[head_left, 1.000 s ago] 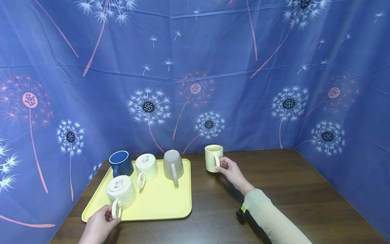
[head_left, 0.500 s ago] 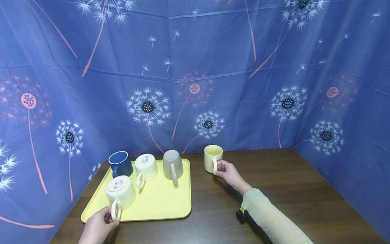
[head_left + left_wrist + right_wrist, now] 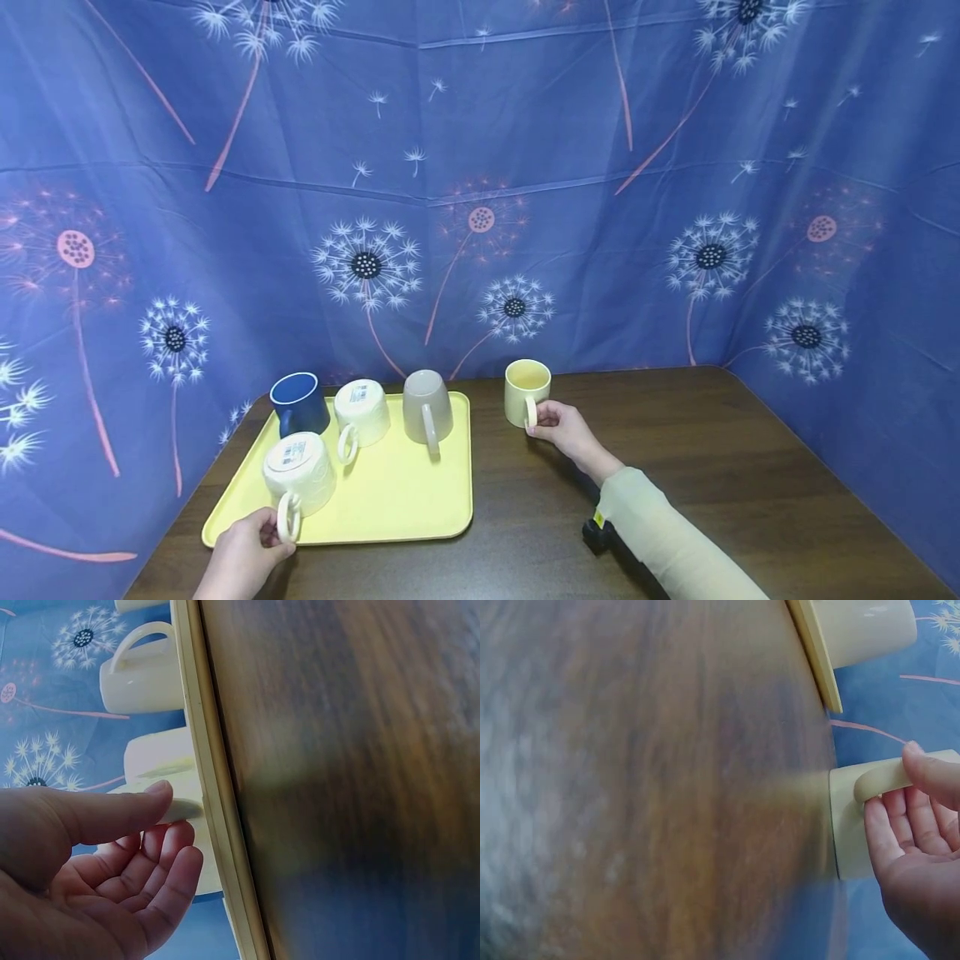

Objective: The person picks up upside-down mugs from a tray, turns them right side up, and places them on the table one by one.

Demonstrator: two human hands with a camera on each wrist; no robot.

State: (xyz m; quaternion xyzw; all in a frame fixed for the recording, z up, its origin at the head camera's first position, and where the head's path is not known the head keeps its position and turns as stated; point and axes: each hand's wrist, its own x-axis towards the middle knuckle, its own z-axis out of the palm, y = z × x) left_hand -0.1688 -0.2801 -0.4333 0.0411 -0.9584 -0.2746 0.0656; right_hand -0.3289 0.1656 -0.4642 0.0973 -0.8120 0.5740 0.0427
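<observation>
My left hand [image 3: 243, 550] pinches the handle of a white mug [image 3: 307, 487] that stands upside down at the front left of a yellow tray [image 3: 412, 521]. In the left wrist view the thumb and fingers of that hand [image 3: 112, 855] meet at the handle, right by the tray's edge. Over on the dark wooden table, beyond the tray's right side, is a pale yellow mug [image 3: 519, 392] with its mouth up. My right hand [image 3: 570, 433] grips its handle from the right. The right wrist view shows the thumb on top of the handle [image 3: 881, 780] and fingers beneath.
Along the tray's back stand a dark blue mug [image 3: 303, 408], mouth up, then a second white mug [image 3: 367, 417] and a grey mug [image 3: 427, 408], both upside down. A small black object [image 3: 596, 536] shows by the right sleeve. A blue dandelion-print cloth [image 3: 600, 250] hangs behind the table.
The pale yellow mug has turned slightly, its handle now facing more toward me, and my right hand has shifted a little left and nearer with it. My left hand has hardly moved.
</observation>
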